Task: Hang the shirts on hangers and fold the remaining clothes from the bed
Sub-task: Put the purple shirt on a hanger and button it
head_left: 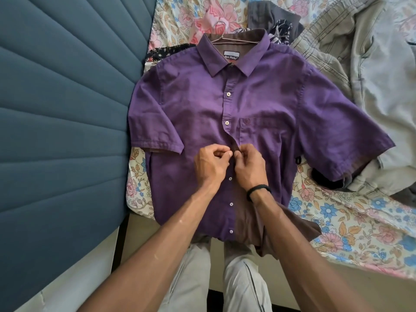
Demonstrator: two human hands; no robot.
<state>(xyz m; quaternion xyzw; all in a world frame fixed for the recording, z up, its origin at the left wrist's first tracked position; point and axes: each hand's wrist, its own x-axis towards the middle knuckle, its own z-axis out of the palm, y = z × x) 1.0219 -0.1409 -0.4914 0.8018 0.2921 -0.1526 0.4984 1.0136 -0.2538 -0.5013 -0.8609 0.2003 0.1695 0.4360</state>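
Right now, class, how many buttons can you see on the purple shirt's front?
6: two fastened above the hands, one pinched by the left hand, three below. Others may be hidden.

A bedroom in a home. A bed takes up most of the view, covered by a floral bedsheet (351, 224) printed with pink and blue flowers. A padded blue headboard (63, 122) with stitched fan-shaped channels stands along the bed's left edge. Clothes lie spread over the sheet: a purple short-sleeved shirt (193, 113) on a wire hanger (221, 30), grey trousers (351, 50), and dark garments (273, 18).
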